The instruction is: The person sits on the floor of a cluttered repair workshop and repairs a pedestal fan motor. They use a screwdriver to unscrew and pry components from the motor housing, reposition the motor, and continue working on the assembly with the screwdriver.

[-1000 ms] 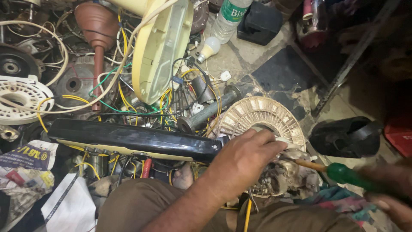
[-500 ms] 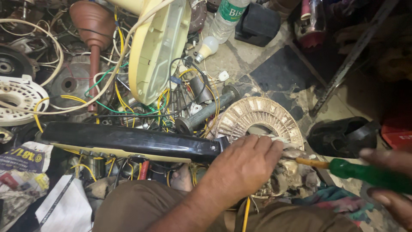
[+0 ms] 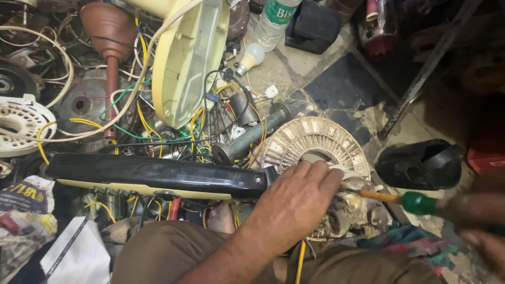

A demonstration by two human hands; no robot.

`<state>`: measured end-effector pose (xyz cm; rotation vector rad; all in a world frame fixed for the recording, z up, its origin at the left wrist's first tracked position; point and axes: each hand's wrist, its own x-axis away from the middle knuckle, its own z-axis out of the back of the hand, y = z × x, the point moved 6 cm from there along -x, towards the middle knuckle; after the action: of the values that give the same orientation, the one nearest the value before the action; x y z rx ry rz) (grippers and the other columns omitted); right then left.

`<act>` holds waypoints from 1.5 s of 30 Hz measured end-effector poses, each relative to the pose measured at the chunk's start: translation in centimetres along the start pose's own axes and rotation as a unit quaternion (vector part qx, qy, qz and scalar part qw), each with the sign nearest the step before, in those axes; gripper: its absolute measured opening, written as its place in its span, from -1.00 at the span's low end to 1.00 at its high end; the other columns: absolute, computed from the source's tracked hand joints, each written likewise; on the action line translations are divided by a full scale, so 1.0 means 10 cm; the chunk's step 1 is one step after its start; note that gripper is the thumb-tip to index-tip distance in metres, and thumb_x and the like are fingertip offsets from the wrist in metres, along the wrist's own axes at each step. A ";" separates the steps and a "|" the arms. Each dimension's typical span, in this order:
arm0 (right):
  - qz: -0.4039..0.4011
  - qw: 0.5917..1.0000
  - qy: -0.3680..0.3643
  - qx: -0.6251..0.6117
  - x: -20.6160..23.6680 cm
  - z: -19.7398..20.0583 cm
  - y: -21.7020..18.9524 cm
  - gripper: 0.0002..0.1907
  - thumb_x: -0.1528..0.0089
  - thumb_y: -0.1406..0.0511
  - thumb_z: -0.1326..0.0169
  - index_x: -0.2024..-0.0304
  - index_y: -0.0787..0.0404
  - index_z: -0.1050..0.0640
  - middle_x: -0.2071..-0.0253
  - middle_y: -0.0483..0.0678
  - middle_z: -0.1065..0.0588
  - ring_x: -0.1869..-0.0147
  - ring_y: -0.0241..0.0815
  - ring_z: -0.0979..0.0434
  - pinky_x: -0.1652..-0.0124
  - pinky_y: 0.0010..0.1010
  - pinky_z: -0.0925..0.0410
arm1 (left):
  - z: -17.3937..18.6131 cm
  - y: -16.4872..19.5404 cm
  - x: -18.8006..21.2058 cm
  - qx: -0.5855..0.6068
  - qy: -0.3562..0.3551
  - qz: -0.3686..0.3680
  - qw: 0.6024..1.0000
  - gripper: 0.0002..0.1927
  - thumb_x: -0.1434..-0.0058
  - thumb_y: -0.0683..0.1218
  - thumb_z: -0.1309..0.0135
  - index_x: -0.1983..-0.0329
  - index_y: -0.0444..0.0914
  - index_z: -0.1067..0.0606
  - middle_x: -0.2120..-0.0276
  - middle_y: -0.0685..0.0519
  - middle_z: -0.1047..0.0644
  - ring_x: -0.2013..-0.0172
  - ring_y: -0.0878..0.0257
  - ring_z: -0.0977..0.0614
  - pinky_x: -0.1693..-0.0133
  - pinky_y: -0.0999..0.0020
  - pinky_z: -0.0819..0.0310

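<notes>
left hand (image 3: 294, 202) presses flat, fingers together, on the ribbed motor disc (image 3: 315, 139); right hand (image 3: 481, 221), fingers wrapped, holds a green-handled screwdriver (image 3: 402, 200) beside it.

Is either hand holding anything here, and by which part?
The right hand holds a screwdriver by its green handle, its tip at the motor part. The left hand lies flat on the round ribbed motor part, pressing on it without gripping it.

Electrical repair workshop, floor-level work area.
Loose wires (image 3: 158, 131), a motor stator (image 3: 315, 139), fan housing (image 3: 189, 58), bulb (image 3: 251, 55) and spare parts lie heaped on the floor (image 3: 336, 84).
</notes>
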<state>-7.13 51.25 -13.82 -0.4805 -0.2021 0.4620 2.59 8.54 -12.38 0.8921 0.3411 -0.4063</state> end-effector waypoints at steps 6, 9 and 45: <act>0.123 0.991 0.004 0.060 -0.06 0.11 -0.96 -0.56 -0.02 0.42 -0.10 0.04 0.00 -0.54 -0.08 0.10 -0.54 -0.02 -0.14 -0.60 0.01 -0.33 -0.46 | -0.08 -0.14 -0.01 0.146 0.017 0.074 0.986 -0.74 -0.24 -0.22 -0.07 0.00 -0.33 -0.44 0.13 -0.14 -0.47 0.03 -0.11 -0.51 -0.02 0.06 -0.39; 0.134 0.985 0.008 0.105 -0.22 0.09 -1.33 -0.59 -0.02 0.29 -0.18 0.04 0.07 -0.55 -0.05 0.06 -0.53 0.00 -0.16 -0.58 0.02 -0.36 -0.46 | -0.08 -0.16 0.01 0.162 0.032 0.090 0.982 -0.72 -0.25 -0.26 -0.05 -0.04 -0.33 -0.46 0.12 -0.15 -0.47 0.02 -0.13 -0.52 -0.03 0.03 -0.39; -0.058 0.998 0.028 0.027 -0.29 0.12 -0.26 -0.66 -0.16 0.39 -0.15 -0.01 0.27 -0.59 0.19 0.28 -0.53 0.24 0.11 -0.61 0.18 -0.07 -0.51 | -0.10 -0.18 -0.03 0.126 0.054 0.107 0.985 -0.81 -0.28 -0.17 -0.10 0.08 -0.34 -0.45 0.18 -0.15 -0.48 0.10 -0.14 -0.54 0.04 -0.02 -0.39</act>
<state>-9.03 48.29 -11.77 -0.4260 -0.1619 0.3385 1.41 8.42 -14.03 1.1898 0.2927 -0.2043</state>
